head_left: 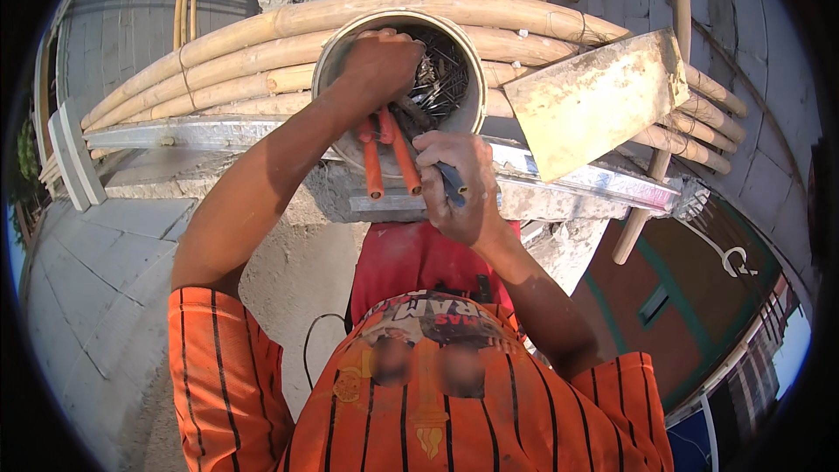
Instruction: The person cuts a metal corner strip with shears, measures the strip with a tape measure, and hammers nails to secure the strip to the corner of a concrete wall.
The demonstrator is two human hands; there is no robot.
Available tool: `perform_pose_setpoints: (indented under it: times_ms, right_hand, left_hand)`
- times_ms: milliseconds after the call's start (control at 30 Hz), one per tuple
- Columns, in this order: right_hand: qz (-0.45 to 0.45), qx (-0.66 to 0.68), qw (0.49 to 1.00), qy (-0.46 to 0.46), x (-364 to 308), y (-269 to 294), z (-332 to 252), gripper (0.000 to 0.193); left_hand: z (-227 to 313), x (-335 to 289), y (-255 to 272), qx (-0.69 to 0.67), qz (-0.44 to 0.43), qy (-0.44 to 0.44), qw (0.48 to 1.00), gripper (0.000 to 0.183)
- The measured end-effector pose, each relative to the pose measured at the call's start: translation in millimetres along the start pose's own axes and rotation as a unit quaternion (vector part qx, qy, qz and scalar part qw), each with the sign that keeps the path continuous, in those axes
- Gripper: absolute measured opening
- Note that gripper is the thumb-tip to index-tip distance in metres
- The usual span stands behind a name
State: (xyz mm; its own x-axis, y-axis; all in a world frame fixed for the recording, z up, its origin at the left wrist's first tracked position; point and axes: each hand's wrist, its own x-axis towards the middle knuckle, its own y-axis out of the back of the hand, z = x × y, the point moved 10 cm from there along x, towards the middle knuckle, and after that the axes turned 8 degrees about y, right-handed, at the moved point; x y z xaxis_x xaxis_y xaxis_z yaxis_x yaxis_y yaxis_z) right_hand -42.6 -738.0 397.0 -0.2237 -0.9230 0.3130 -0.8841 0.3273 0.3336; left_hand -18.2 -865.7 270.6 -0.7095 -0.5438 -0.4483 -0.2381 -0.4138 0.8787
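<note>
Your left hand (380, 65) reaches down inside the white bucket (481, 109), its back turned up and the wrist crossing the bucket's near-left side. Its fingertips are hidden under the hand, so I cannot tell whether they are spread, pressed together or pinching anything. Just beside it, on the right, a pile of loose steel nails (444, 79) lies in the bucket.

Your right hand (459, 179) is at the bucket's near-right edge, its fingers curled around a blue-handled tool (453, 182); the handle ends poke out from the grip toward you, and I cannot make out the tool's head clearly. Left of that hand, two orange tool handles (373, 170) lean out over the near rim and point toward you, with their upper ends in the bucket below your left wrist.

Behind the bucket, thick bamboo poles (262, 44) run across in a bundle, tied with wire (185, 79) on the left. A long metal bar (192, 133) lies along their near side, above a rough concrete ledge (297, 197). On the right, a worn, dusty board (594, 100) rests at a slant over the poles. You wear an orange shirt (376, 437) with dark stripes and red trousers (406, 262).
</note>
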Motion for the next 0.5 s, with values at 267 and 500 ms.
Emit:
perform_pose_setpoints:
  times_ms: [267,500]
  right_hand:
    - [-0.017,-0.043,0.999,-0.003,-3,-4,2,0.023]
    - [-0.016,-0.033,0.999,-0.012,-3,-6,3,0.024]
  left_hand:
    - [-4,-2,-1,-0.001,0.08,0.031,0.996,0.024]
    - [1,9,-22,0.07,0.037,0.028,0.996,0.02]
